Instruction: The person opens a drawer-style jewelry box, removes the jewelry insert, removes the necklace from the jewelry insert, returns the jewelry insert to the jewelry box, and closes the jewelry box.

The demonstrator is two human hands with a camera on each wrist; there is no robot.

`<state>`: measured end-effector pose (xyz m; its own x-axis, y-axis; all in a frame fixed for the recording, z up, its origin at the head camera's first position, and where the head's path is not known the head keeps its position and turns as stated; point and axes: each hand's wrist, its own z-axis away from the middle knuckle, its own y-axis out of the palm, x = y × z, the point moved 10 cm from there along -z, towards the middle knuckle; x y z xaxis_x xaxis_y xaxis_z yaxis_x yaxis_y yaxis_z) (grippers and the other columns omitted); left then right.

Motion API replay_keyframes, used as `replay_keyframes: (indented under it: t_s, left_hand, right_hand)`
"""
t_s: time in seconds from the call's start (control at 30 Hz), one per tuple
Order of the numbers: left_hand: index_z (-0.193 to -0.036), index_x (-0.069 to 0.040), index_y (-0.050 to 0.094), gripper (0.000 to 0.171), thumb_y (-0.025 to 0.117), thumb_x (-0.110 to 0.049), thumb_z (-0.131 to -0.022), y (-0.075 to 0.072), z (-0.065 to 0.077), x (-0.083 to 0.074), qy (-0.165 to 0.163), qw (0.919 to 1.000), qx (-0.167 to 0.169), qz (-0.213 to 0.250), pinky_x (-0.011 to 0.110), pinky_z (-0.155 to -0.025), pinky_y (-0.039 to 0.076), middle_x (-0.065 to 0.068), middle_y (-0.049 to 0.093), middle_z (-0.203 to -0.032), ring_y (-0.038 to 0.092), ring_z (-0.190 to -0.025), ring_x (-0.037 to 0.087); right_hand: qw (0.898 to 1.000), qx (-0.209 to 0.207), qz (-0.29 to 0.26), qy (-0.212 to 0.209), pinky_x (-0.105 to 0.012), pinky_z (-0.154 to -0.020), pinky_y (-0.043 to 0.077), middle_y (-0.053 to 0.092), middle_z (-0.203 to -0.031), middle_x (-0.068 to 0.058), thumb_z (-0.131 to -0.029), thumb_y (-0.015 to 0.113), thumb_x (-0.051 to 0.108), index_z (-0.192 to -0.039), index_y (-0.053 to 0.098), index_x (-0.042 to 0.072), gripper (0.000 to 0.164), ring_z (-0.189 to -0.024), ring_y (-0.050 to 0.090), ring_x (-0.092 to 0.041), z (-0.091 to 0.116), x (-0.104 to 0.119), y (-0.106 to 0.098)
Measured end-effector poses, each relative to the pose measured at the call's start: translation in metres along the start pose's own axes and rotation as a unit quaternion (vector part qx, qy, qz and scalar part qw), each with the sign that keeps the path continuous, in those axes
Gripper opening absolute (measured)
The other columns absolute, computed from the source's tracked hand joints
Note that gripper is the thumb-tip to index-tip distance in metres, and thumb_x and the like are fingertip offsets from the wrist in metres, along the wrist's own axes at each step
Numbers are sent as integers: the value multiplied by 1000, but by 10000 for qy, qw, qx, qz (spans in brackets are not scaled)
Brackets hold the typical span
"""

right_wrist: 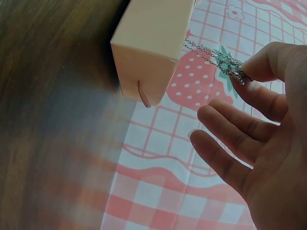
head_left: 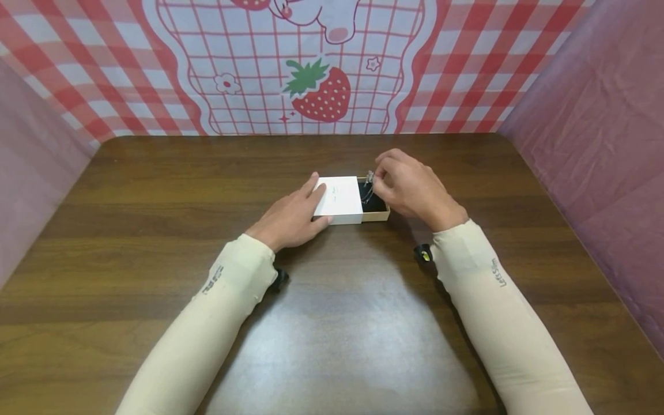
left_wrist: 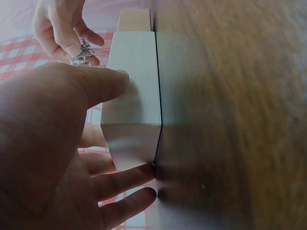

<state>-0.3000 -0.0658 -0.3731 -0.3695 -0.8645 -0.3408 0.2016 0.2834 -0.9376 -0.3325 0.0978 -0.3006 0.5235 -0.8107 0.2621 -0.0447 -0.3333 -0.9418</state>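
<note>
A small white box sleeve (head_left: 338, 199) lies on the table, with a tan drawer (head_left: 381, 216) slid partway out of its right end. Black lining (head_left: 374, 203) shows inside the drawer. My left hand (head_left: 290, 216) grips the sleeve at its left end, the thumb against the near side (left_wrist: 136, 76). Above the drawer, my right hand (head_left: 410, 181) pinches a bunched silver chain (right_wrist: 235, 72) between thumb and index finger, the other fingers apart from it. Strands of the chain trail back towards the drawer; their far end is hidden in the right wrist view.
A small ribbon pull tab (right_wrist: 144, 95) sticks out of the drawer's end. The brown wooden table (head_left: 155, 190) meets a red-and-white checked cloth (head_left: 467, 69) with a strawberry print at the back. Pink cloth (head_left: 591, 115) hangs along the right side, and more hangs at left.
</note>
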Motion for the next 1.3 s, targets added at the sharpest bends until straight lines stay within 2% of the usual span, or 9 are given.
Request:
replay_keyframes:
  t_s: [0.4, 0.87, 1.3]
  left_hand:
    - [-161, -9, 20, 76, 52, -45, -102, -1, -1, -1, 115, 9999, -75, -5, 42, -118, 26, 13, 2, -167, 24, -149, 29]
    - [-162, -11, 18, 77, 52, -45, -102, 2, 0, 0, -19, 10000, 64, 58, 44, -118, 24, 10, 0, -168, 22, -150, 28]
    - [-162, -11, 17, 76, 51, -46, -103, 2, 1, 0, -81, 9999, 39, 62, 44, -119, 23, 9, -1, -168, 21, -150, 28]
  right_hand:
    - [10000, -30, -10, -21, -49, -95, 48, 56, -137, -11, -95, 57, 23, -95, 67, 10, 17, -122, 55, -28, -1, -1, -3]
    - [9999, -102, -94, -31, -49, -93, 49, 58, -135, -10, -95, 58, 23, -93, 66, 10, 16, -120, 56, -27, 0, -1, -3]
    - [9998, -198, -5, -84, -48, -92, 50, 58, -134, -9, -95, 59, 24, -93, 67, 10, 16, -119, 57, -26, 1, 0, -6]
